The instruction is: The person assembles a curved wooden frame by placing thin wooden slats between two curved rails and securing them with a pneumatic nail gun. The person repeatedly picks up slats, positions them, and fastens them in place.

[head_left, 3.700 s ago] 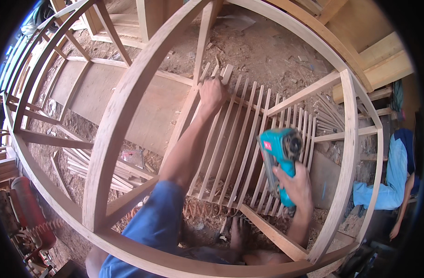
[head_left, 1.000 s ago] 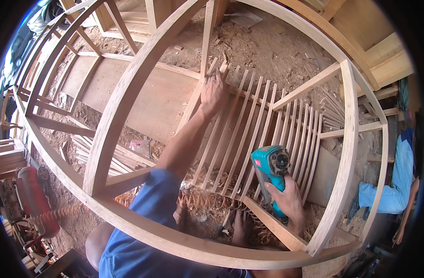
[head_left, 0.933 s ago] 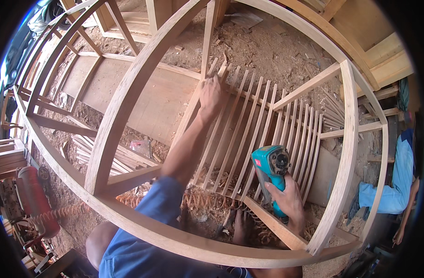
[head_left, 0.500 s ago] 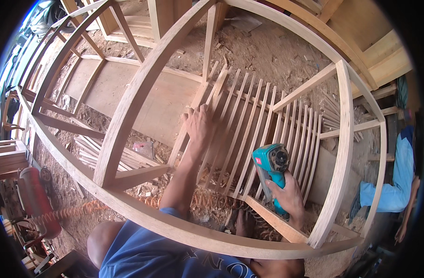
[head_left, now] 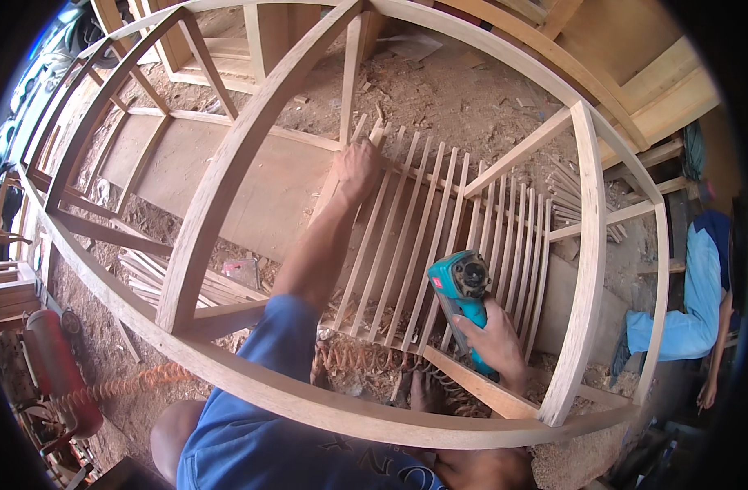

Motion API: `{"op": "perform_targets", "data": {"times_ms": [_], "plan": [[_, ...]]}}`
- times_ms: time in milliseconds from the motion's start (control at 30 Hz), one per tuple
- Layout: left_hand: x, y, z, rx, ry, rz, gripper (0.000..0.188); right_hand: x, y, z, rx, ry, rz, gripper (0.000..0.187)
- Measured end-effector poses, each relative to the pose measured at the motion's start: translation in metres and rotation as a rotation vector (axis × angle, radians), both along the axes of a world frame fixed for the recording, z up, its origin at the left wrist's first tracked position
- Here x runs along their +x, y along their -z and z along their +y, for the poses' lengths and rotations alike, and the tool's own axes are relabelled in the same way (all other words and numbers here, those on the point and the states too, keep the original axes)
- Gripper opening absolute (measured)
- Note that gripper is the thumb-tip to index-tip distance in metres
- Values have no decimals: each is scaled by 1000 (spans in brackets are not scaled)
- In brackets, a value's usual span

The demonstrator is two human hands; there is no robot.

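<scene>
Through the frame's open side, my right hand [head_left: 498,335] is wrapped round the handle of a teal and black pneumatic nail gun [head_left: 459,282]. The gun is above the near ends of a row of thin wooden slats [head_left: 407,237], set side by side across rails inside a large wooden frame [head_left: 202,196]. My left arm reaches across to the far end of the slats. There my left hand [head_left: 358,169] is closed with curled fingers round a wooden strip [head_left: 377,135], whose end sticks out beyond them. The fingertips are partly hidden.
Loose strips lie in piles at the left [head_left: 149,278] and right [head_left: 566,196]. An orange coiled air hose [head_left: 137,382] runs along the near side by a red compressor tank [head_left: 55,351]. At right is another person's blue trouser leg [head_left: 684,310]. Shavings cover the ground.
My left hand has slid away from me, up to the far end of the slats, its fingers now curled. My right hand keeps the nail gun in nearly the same place.
</scene>
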State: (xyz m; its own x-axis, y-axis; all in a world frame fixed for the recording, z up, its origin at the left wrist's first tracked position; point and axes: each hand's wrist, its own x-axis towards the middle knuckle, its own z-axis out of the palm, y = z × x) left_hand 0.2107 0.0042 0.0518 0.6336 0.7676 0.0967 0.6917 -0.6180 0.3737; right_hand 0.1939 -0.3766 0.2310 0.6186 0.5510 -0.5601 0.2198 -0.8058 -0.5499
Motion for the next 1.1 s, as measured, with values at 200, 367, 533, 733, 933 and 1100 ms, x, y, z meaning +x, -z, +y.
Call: {"op": "perform_targets", "data": {"times_ms": [200,367,533,733,933,1100], "plan": [[-2,-13,9,-121,-79,43,38,1,-5,1,53,-63,-38,58],[-5,-6,-1,-8,-53,22,37,1,-6,3,84,-76,-50,57],[-10,-11,-11,91,-69,-100,31,4,-3,-2,105,-80,-46,57],[7,-32,-31,-28,-3,-450,21,6,3,-3,38,-56,-22,56],[22,-31,-46,-86,40,-669,46,3,3,0,82,7,52,41],[34,-19,-34,-100,-77,-605,49,1,4,1,56,-33,-5,29]]}}
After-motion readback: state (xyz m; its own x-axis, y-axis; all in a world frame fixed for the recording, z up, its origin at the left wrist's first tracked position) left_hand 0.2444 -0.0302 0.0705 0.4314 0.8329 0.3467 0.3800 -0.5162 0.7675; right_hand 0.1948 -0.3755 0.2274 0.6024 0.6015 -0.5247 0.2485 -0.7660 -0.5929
